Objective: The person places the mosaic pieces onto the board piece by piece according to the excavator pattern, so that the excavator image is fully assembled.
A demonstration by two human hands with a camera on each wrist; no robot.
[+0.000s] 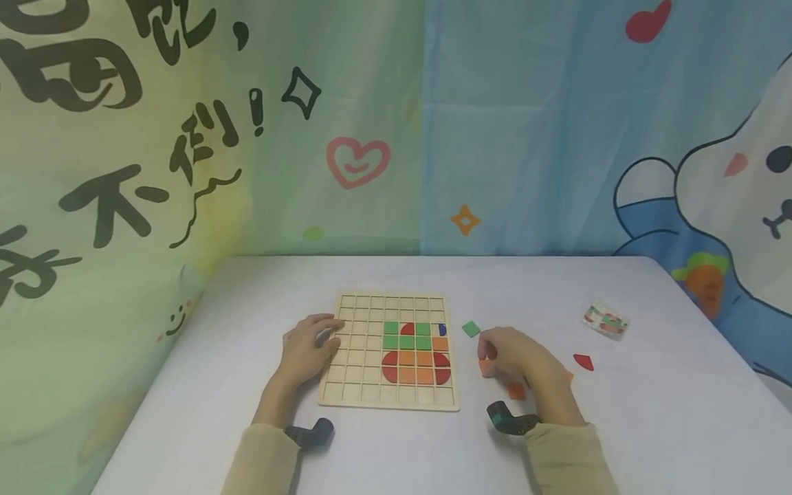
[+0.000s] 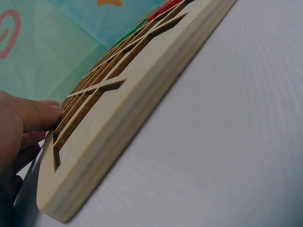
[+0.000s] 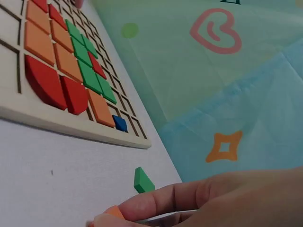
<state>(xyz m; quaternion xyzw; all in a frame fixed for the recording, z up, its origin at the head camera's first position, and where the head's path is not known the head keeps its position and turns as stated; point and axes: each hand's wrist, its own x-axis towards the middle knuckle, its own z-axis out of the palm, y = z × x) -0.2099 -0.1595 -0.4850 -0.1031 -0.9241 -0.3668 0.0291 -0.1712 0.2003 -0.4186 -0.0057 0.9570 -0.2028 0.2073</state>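
Note:
A wooden grid board (image 1: 361, 397) lies flat on the table, its right half partly filled with green, red, orange and blue tiles. My left hand (image 1: 308, 347) rests at the board's left edge, thumb and fingertip touching its top. In the left wrist view a digit (image 2: 40, 113) lies over the corner grooves. Right of the board, my right hand (image 1: 512, 352) pinches an orange tile (image 1: 487, 368) between thumb and forefinger. The fingers partly hide that tile in the right wrist view. A loose green square tile (image 1: 471, 328) lies just beyond this hand.
Near the right wrist lies an orange square tile (image 1: 516, 391); another orange piece (image 1: 570, 377) is partly hidden by the forearm. Farther right are a red rounded tile (image 1: 584, 361) and a small picture card (image 1: 605, 322). A printed curtain (image 1: 526, 137) hangs behind the table.

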